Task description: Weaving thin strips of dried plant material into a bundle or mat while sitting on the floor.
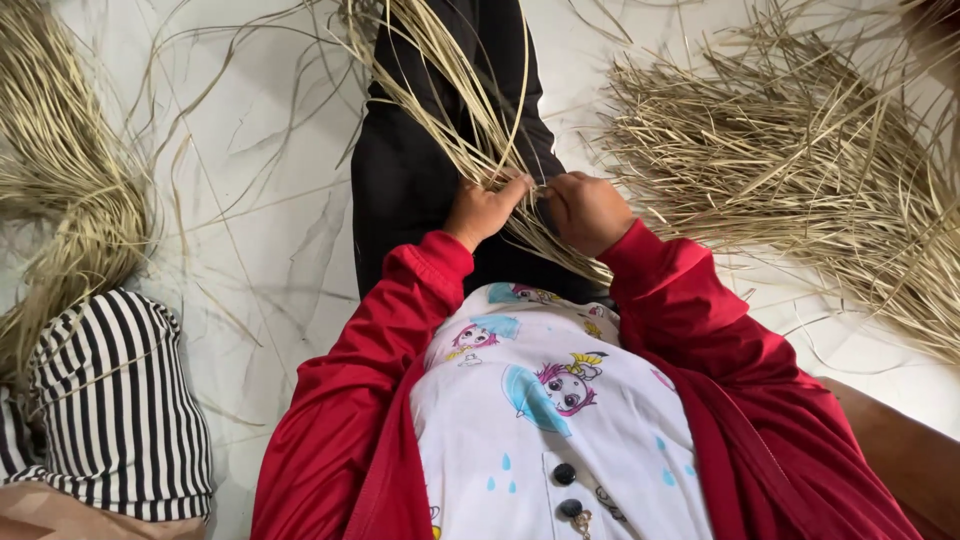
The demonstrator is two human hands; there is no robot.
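Nearest the lens: white shirt (560,440) printed with cartoon figures and blue drops, dark buttons down its front, worn under a red jacket (340,420) whose sleeves run up to both hands. Bundle of dried straw strands (470,120), pale tan, flat and narrow: held at the centre of the view over a black-clad lap (410,190). Long axis slanted, rising from the hands toward the upper left and out past the top edge; a shorter tail runs down and right from the hands, under the right wrist. Left hand (483,208): fingers curled closed around the strands, thumb side uppermost, taking the bundle where it comes down from above. Right hand (588,208): closed into a loose fist just beside the left, knuckles up, fingertips pinching strand ends at the point where the two hands meet; what exactly lies inside the fist cannot be told. Hands nearly touching, both equally near the bundle; the bulk of its length lies on the left hand's far side. Loose straw heap, right (800,160): large, spread over the pale floor (270,250), strands fanned in many directions, apart from the hands. Straw heap, left (60,180): longer curved strands at the left edge. Black-and-white striped cloth (120,400): lower left, beside the left sleeve, a few strands across it. No containers in view; all straw lies loose on the floor or in hand.
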